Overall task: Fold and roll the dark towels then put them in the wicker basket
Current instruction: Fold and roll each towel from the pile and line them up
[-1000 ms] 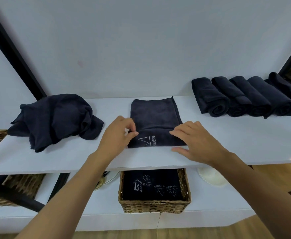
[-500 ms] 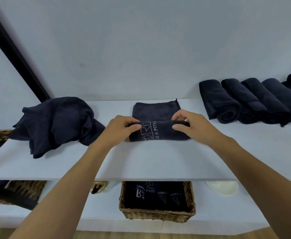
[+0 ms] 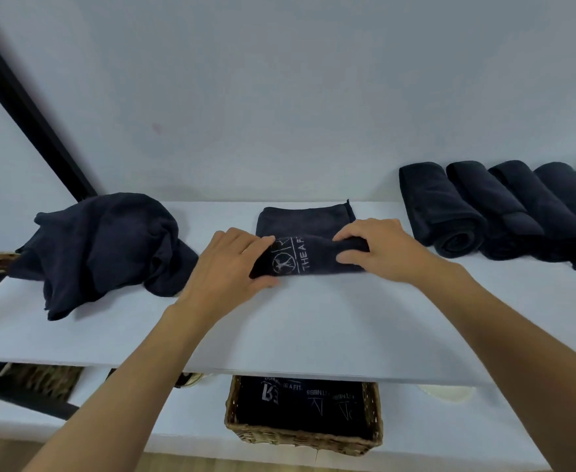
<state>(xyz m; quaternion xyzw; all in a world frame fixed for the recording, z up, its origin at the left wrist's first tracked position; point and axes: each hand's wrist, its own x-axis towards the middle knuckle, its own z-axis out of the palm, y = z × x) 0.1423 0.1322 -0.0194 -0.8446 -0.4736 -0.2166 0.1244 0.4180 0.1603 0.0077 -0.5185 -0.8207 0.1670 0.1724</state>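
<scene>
The left hand (image 3: 227,267) and right hand (image 3: 380,248) grip the two ends of a half-rolled towel (image 3: 308,255) on the white tabletop (image 3: 314,321). The fingers (image 3: 348,236) curl over the roll, thumbs against its near side, pinching it. Just beyond the fingers, the unrolled part lies flat. Left of the fingers sits a crumpled pile (image 3: 102,247) of dark towels; to their right is a row of rolled towels (image 3: 504,212). Below the wrists, the wicker basket (image 3: 302,437) holds more dark towels.
</scene>
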